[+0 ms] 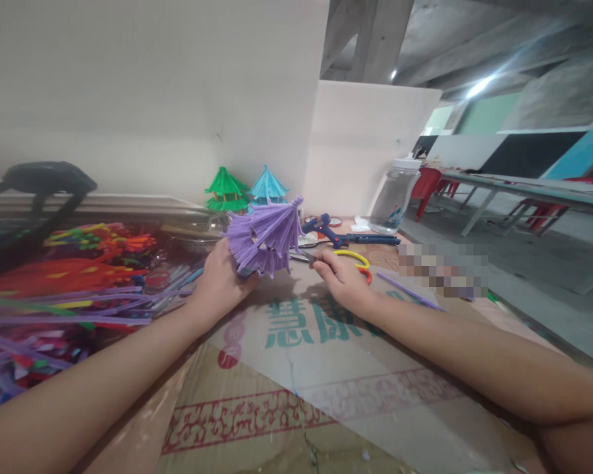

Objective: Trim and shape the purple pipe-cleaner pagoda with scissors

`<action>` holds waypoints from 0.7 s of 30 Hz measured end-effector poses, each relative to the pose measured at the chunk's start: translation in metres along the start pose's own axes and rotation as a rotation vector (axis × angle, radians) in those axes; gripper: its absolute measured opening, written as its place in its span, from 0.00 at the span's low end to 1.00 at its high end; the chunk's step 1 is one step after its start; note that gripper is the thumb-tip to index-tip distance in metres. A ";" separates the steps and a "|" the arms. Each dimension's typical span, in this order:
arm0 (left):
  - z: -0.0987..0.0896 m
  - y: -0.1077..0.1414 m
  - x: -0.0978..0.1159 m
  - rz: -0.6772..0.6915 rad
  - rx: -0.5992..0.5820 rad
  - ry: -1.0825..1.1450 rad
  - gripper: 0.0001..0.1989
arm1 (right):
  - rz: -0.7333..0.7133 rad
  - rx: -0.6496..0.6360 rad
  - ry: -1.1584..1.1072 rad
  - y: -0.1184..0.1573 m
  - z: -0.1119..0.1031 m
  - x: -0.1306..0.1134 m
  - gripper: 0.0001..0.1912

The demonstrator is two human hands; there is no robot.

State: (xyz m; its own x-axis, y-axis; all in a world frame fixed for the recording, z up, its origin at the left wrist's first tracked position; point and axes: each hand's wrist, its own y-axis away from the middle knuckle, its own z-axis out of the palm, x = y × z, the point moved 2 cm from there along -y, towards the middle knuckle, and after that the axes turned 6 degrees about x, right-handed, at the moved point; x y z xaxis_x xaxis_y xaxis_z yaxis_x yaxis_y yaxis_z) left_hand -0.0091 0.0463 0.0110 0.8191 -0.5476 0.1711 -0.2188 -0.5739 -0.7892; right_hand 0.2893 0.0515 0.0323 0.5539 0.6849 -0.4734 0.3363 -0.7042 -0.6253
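Note:
A purple umbrella-shaped piece made of fuzzy stems [265, 236] is held up and tilted in my left hand [226, 280], whose fingers are partly hidden beneath it. My right hand [340, 276], just to the right, is closed on a small dark metal tool [310, 257] whose tip points at the purple piece. Scissors with yellow and red handles [358, 258] lie just behind my right hand. Printed cardboard [296, 368] covers the table below both hands.
Green [223, 187] and blue [267, 184] stem pieces stand behind. A blue glue gun [329, 230], pliers [370, 239] and a water bottle [395, 196] are at the back right. Colourful stems [79, 276] fill the left side. A purple stem [410, 291] lies at right.

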 end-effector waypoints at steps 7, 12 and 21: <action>-0.002 0.002 0.004 -0.015 -0.010 -0.018 0.28 | 0.009 -0.014 0.002 -0.001 0.002 0.000 0.11; 0.000 0.002 0.002 -0.043 -0.014 -0.006 0.31 | 0.000 -0.024 -0.003 -0.001 0.001 -0.001 0.11; 0.002 0.002 -0.002 -0.037 -0.015 0.009 0.32 | -0.008 -0.032 -0.012 0.000 0.002 0.001 0.11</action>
State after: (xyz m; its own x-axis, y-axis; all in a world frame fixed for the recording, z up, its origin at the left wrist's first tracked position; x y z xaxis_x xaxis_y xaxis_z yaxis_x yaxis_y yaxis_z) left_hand -0.0103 0.0471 0.0082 0.8221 -0.5312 0.2048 -0.1967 -0.6026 -0.7734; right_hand 0.2885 0.0530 0.0311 0.5420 0.6924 -0.4762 0.3649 -0.7044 -0.6088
